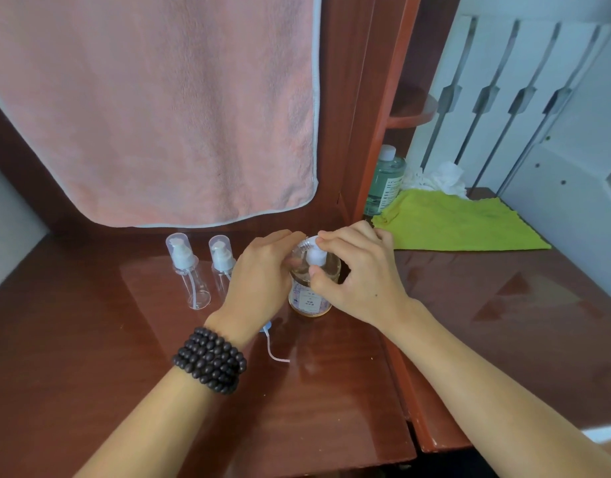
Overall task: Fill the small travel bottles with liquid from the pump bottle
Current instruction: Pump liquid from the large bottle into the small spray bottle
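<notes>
Two hands meet over the pump bottle [310,291] on the wooden table [90,357]. Left hand [259,274] curls its fingers round the bottle's neck; right hand [355,270] pinches the white pump head [313,256] between thumb and forefinger. Just left of the left fingers stand two empty travel bottles [190,267], capped, upright, close together. A loose white tube [274,350] lies below the left wrist, by the bead bracelet [210,360]. Beyond the right fingers sits a green cloth [462,222]; a pink towel [152,108] hangs behind.
</notes>
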The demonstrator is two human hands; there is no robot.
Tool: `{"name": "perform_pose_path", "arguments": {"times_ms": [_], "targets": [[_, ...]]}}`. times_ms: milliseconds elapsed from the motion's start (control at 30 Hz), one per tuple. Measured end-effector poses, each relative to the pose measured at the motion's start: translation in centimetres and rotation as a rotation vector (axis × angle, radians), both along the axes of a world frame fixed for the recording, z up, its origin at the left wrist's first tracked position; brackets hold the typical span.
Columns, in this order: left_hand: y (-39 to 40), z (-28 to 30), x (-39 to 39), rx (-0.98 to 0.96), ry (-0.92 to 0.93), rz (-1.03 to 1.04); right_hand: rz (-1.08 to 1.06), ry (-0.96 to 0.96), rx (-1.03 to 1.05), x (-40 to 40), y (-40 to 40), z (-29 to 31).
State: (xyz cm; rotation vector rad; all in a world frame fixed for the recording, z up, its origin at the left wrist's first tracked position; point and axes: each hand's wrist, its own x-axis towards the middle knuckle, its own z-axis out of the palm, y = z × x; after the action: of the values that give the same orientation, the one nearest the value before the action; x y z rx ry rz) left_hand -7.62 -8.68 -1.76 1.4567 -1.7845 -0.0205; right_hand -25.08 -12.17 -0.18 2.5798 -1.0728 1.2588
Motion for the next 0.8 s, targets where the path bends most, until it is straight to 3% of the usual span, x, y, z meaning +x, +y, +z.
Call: {"name": "perform_pose_path", "arguments": {"times_ms": [233, 800], "targets": [[-0.1, 1.2, 0.2, 0.002, -0.008, -0.028, 0.0, 0.002, -0.102, -0.4, 0.0, 1.0], [0.4, 1.1, -0.2, 0.001, 0.029, -0.014, 0.019, -0.022, -0.042, 0.1, 0.1, 0.9]]}}
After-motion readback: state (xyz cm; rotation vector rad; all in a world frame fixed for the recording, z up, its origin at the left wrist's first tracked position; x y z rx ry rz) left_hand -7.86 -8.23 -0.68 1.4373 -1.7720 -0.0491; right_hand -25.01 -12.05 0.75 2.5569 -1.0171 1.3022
